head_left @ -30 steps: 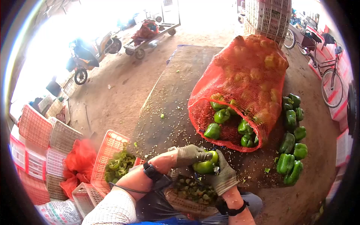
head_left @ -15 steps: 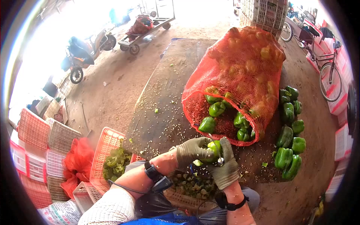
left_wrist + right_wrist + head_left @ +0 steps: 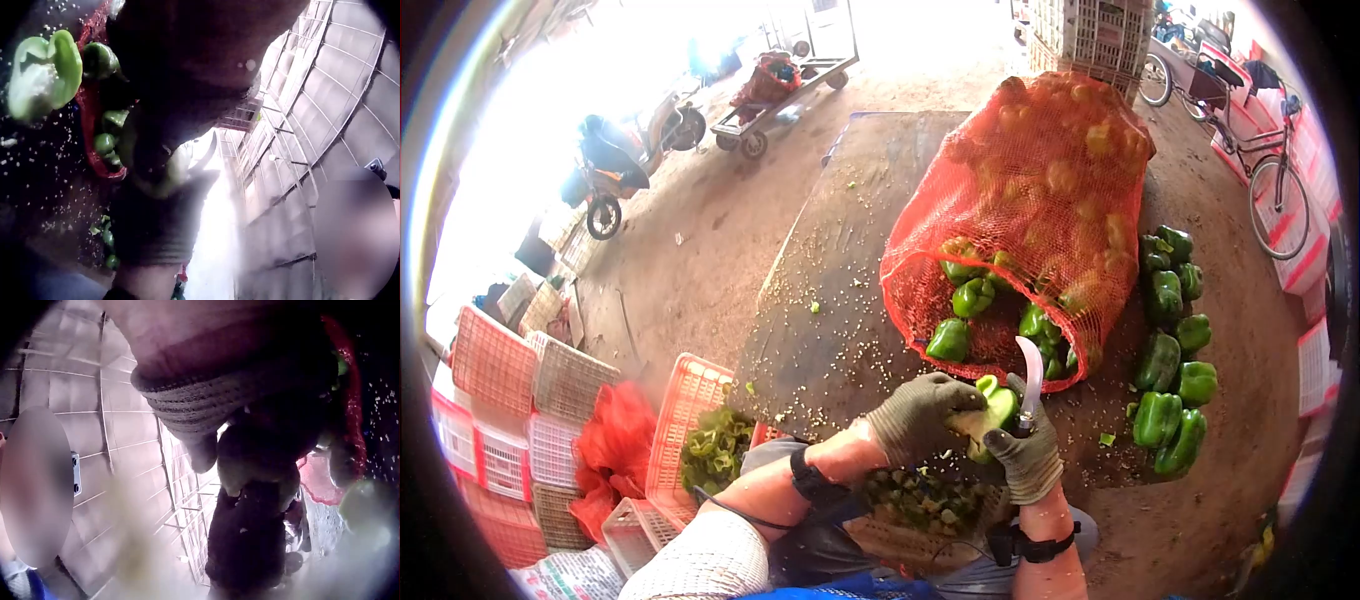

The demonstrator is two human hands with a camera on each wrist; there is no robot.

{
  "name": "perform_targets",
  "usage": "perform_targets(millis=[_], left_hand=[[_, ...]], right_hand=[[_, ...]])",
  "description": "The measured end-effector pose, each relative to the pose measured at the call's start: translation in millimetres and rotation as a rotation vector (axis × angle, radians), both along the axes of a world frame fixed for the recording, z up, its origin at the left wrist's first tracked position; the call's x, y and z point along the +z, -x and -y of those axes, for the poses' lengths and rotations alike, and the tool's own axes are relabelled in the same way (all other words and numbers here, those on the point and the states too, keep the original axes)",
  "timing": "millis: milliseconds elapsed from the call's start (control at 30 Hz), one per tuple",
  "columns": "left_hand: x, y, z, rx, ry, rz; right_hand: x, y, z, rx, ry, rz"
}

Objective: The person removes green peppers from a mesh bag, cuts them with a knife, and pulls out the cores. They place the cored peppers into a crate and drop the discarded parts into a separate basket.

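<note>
My gloved left hand (image 3: 925, 415) grips a cut green bell pepper (image 3: 1000, 405), its pale inside showing between the two hands. In my gloved right hand (image 3: 1032, 462) is a small knife (image 3: 1030, 375), its curved blade pointing up beside the pepper. The left wrist view shows a cut pepper piece (image 3: 65, 69) with a white seedy core, apart from the dark gloves. Just beyond the hands, whole peppers (image 3: 949, 340) lie in the mouth of a red mesh sack (image 3: 1010, 200). The right wrist view is dark and partly blurred.
Seeds and scraps litter the dark board (image 3: 830, 250). Whole peppers (image 3: 1157, 420) line its right side. Below the hands, a basket (image 3: 900, 535) holds trimmings; an orange crate (image 3: 662, 425) with green pieces stands left. Bicycles (image 3: 1280, 195), a scooter (image 3: 605, 165) and a cart (image 3: 750, 125) stand farther off.
The pepper has gone from nearly whole to cut, exposing its pale inside. The knife blade, mostly hidden before, now stands up from my right hand. The head view has shifted slightly.
</note>
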State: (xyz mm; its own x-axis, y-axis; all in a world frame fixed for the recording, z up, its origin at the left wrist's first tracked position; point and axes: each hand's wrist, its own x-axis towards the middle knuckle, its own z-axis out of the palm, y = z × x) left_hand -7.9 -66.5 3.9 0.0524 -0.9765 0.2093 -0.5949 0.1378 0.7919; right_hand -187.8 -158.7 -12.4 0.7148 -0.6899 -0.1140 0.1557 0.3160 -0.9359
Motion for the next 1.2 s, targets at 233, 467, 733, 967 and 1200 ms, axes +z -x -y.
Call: perform_targets(millis=[233, 467, 733, 967, 1200], left_hand=[[-27.0, 10.6, -7.9, 0.063, -0.137, -0.29], [-25.8, 20.0, -20.8, -0.035, 0.076, -0.101], [-21.0, 37.2, -34.6, 0.066, -0.427, 0.407], [-1.6, 36.5, -23.9, 0.119, -0.439, 0.677], [2.1, 36.0, -25.0, 0.035, -0.596, 0.712]], right_hand=[[-8.4, 2.4, 3.9, 0.083, -0.113, -0.053], [-6.5, 2.5, -2.4, 0.079, -0.055, -0.19], [-12.1, -7.2, -18.3, 0.132, 0.128, -0.314], [-23.6, -11.1, -10.9, 0.13, 0.12, -0.249], [-16.4, -9.8, -14.3, 0.159, 0.062, -0.263]])
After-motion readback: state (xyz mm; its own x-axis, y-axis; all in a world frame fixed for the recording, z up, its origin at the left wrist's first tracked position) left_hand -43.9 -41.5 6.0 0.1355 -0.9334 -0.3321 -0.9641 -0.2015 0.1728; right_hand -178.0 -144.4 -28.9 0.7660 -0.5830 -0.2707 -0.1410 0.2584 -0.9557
